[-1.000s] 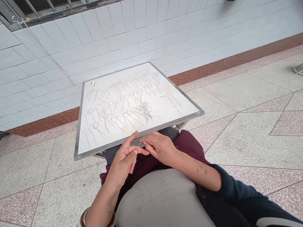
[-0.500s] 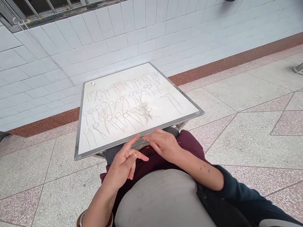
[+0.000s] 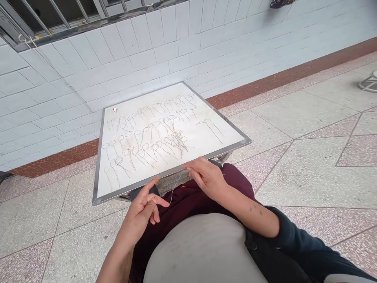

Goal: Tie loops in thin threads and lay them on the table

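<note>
A thin, pale strand of wire or thread [image 3: 176, 186] hangs in a slight curve from the pinched fingertips of my right hand [image 3: 206, 176]. Its lower end comes close to a fingertip of my left hand [image 3: 145, 208]; whether they touch, I cannot tell. My left hand has its index finger stretched out and its fingers apart, just off the front edge of a white tabletop [image 3: 203, 147] with a grey rim. On that top lie several thin looped wires [image 3: 150, 129] in rough rows, with a tangled bunch of wires [image 3: 179, 139] toward the front.
A small white-and-red object [image 3: 114, 110] sits at the table's far left corner. Longer bent wires [image 3: 213, 129] lie on the right part of the top. Behind stands a white tiled wall [image 3: 132, 59] with a barred window [image 3: 59, 15]. A stool [image 3: 369, 83] is at far right.
My left hand has moved left and slightly down, away from my right hand. More of the strand now shows between them. My right hand is still pinched and has shifted slightly right.
</note>
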Demonstrator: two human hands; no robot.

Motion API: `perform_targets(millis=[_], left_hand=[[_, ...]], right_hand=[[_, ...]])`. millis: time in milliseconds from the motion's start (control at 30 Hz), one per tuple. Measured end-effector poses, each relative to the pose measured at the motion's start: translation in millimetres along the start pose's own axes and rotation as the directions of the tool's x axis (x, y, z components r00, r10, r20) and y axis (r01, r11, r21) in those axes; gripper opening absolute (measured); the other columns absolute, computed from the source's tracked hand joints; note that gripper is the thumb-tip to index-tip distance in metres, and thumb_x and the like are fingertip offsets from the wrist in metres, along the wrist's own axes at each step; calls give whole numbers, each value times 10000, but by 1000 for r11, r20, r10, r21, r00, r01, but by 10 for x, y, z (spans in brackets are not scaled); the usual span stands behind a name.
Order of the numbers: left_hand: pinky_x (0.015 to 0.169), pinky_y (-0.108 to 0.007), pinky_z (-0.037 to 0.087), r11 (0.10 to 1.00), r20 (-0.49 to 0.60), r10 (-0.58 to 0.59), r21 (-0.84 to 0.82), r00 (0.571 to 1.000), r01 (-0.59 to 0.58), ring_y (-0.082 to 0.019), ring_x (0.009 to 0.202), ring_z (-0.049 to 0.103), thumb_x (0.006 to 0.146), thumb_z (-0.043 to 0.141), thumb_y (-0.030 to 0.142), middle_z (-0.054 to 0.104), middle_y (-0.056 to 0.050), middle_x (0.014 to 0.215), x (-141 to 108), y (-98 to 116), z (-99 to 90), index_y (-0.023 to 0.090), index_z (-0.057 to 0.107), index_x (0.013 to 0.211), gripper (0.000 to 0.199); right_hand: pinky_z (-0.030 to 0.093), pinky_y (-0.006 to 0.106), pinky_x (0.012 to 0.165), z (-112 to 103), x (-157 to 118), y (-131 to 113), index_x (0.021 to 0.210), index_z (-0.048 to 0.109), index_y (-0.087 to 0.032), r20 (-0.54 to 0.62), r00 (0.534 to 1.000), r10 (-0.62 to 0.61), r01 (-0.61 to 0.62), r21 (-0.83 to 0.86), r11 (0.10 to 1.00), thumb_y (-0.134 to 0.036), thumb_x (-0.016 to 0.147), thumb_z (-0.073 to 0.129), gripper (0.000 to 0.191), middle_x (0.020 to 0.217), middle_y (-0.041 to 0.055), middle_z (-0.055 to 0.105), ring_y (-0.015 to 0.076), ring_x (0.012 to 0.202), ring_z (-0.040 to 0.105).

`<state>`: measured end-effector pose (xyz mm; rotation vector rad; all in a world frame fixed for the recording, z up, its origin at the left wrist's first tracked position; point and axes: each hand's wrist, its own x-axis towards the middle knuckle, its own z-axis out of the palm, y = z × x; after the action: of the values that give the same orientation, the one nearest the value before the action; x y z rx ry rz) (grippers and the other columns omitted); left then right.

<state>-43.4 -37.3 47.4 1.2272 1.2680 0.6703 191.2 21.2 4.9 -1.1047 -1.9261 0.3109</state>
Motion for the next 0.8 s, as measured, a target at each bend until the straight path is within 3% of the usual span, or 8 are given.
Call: perform_targets(millis=[67,167,233,367,500,633,733,800], left_hand=[[625,-245,467,999,-83,40,-23,996,-42,-119,698,572,870,594,380,687,-63,1025,86,-67,48,261,312,1458,663],[807,-273,476,977,-107,147,-139,983,-161,-141,904,573,752,748,280,641,-62,1138,272,-113,265,271,432,1387,710],[883,-300,469,923,-129,219,-294,967,-248,-145,944,574,727,769,243,639,-47,1113,398,-96,448,269,510,1323,650],[919,-294,461,773,-313,286,-483,905,-412,-128,932,608,764,736,201,661,-13,996,553,-8,698,267,584,1232,497],[920,-290,463,727,-381,287,-510,879,-459,-116,861,639,778,718,166,675,10,839,580,23,732,241,613,1197,439],[911,-282,467,724,-459,228,-510,859,-465,-113,837,646,766,729,165,682,18,785,576,14,700,228,636,1169,418],[887,-250,469,723,-514,216,-487,830,-490,-106,845,640,747,748,162,683,22,781,575,11,687,241,645,1159,431],[869,-241,473,738,-492,247,-463,835,-491,-110,869,636,742,755,169,697,7,839,578,-11,658,256,629,1194,477]], right_hand=[[455,270,627,32,-10,-48,999,662,-195,-10,999,36,-35,27,999,-181,940,468,203,670,17,636,168,703,563],[474,273,637,113,-33,-148,1043,644,-208,-24,997,71,-69,69,995,-199,940,469,203,716,21,658,165,705,595],[489,274,643,163,-47,-205,1094,602,-208,-29,996,80,-77,94,993,-190,932,468,212,826,36,692,168,744,628],[493,273,614,210,-56,-254,1123,526,-198,-29,997,65,-62,103,993,-170,903,478,227,901,52,703,181,782,663],[488,280,609,219,-62,-240,1154,473,-183,-22,999,45,-42,95,995,-173,906,469,248,867,52,694,181,739,659],[478,282,616,225,-87,-227,1188,411,-176,89,994,62,-76,167,983,-196,918,469,277,820,29,672,172,699,634],[455,266,592,219,-100,-223,1056,460,-198,194,976,97,-138,209,968,-213,936,452,121,727,-7,626,154,636,594],[455,259,615,205,-95,-214,966,490,-208,213,973,85,-134,227,965,-216,957,422,69,729,-9,612,142,645,581]])
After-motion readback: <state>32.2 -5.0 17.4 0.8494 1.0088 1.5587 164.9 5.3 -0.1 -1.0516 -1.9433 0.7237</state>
